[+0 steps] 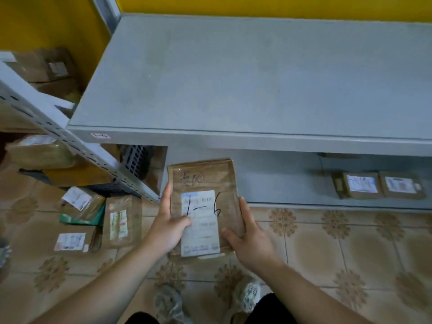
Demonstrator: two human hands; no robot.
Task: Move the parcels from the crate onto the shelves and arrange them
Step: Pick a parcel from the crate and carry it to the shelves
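Fingers (167,195) of our left hand (167,228) and right hand (248,238) pinch the parcel (205,181) edgewise; it may slip short of the shelf (233,78).

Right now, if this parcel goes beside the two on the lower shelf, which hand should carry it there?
Probably the right hand: it grips the right edge of the parcel, and the two parcels lie on that side.

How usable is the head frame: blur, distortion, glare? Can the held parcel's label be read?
Head view: the wide angle bows the shelf edge slightly and slants the upright. The frame is soft throughout, worst at the left border. Light is even, with no hard shadows or glare. On the parcel the marker "1-6" reads, but the label print does not.
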